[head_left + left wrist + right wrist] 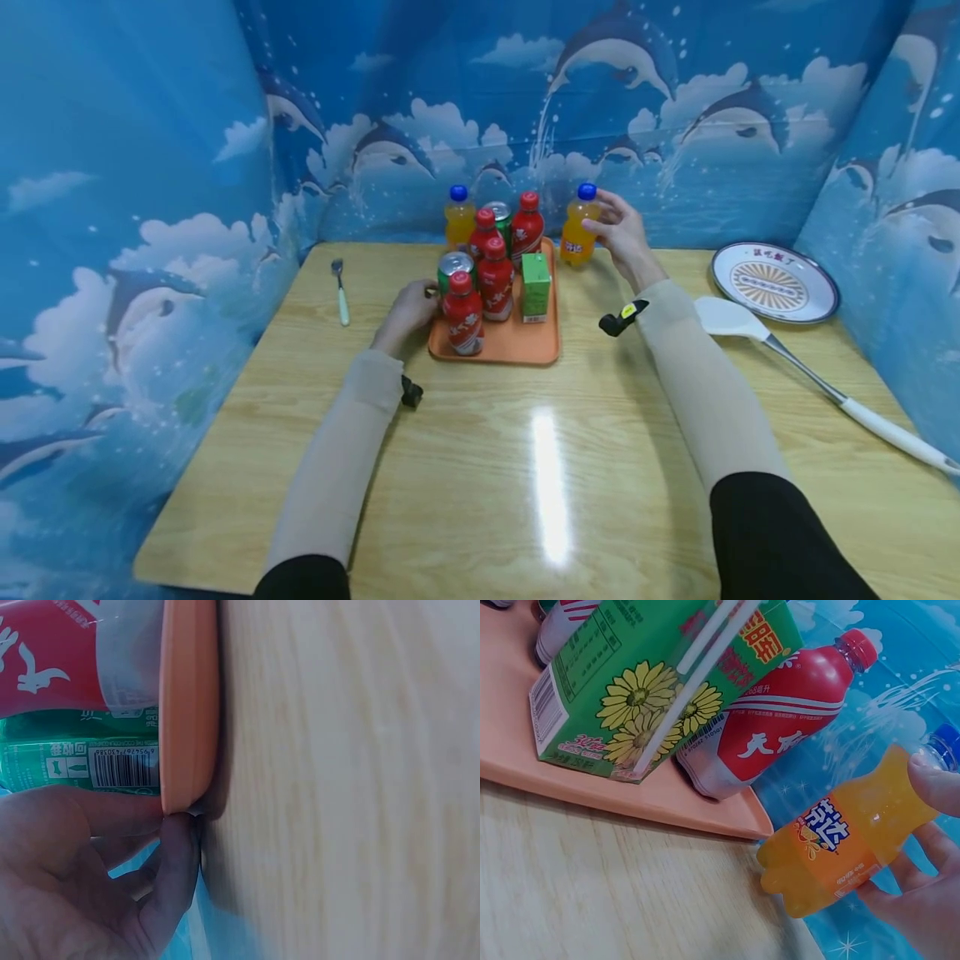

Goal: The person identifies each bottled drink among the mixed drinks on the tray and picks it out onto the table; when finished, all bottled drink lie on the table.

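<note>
My left hand (408, 312) pinches the left rim of an orange tray (517, 348); the left wrist view shows finger and thumb at that rim, beside a green can (82, 754). Near the tray's back right corner, my right hand (624, 237) grips an orange soda bottle (578, 232) with a blue cap, thumb near its neck in the right wrist view. On the tray stand several red-capped red bottles (496, 279), a green drink carton (536, 285) with a straw on its side, green cans (456, 265) and a second orange soda bottle (459, 218).
A small fork (341, 292) with a pale green handle lies left of the tray. At the right are a white patterned plate (776, 283) and a white spatula (810, 379) with a long handle. A dolphin-print curtain (480, 100) surrounds the wooden table (465, 467).
</note>
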